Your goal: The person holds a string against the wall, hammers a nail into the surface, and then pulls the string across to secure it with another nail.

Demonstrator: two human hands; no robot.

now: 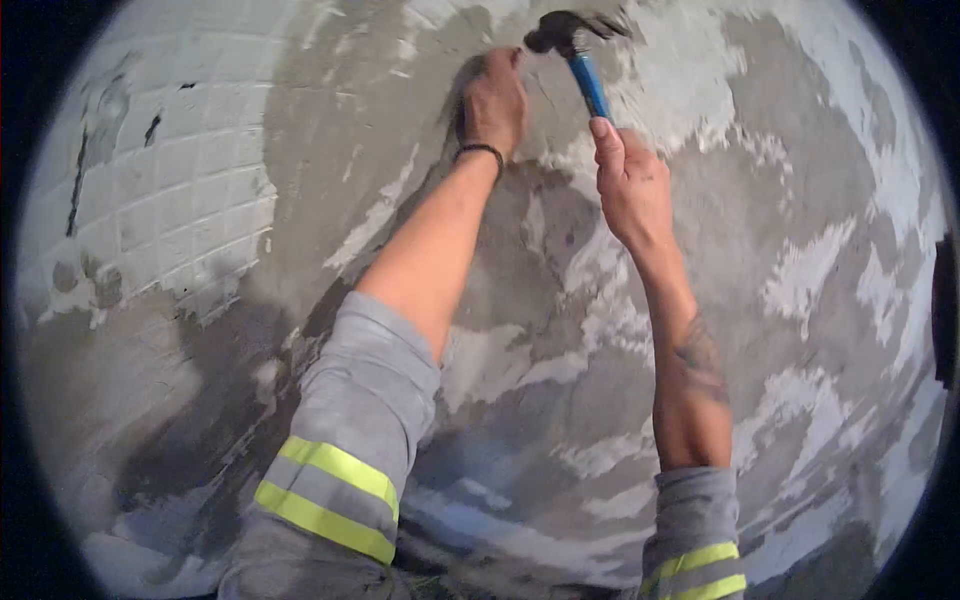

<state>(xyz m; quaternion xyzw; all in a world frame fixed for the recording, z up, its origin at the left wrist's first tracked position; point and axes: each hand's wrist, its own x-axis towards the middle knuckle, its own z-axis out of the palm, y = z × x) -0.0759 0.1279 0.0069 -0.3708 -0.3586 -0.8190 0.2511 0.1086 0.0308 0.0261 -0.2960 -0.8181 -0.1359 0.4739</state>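
Note:
A claw hammer with a dark head and a blue handle is gripped in my right hand, its thumb laid along the handle. The striking face points left, toward my left hand, which is raised against the patchy wall. The fingers of that hand are pinched together close to the hammer head, with a small gap between the two. What they hold, if anything, is too small and blurred to name. A dark bracelet circles my left wrist.
At the upper left the wall has a pale grid-patterned area with dark cracks. Uneven grey and whitish plaster covers the remainder. Grey sleeves with yellow bands cover my upper forearms. A dark object stands at the far right edge.

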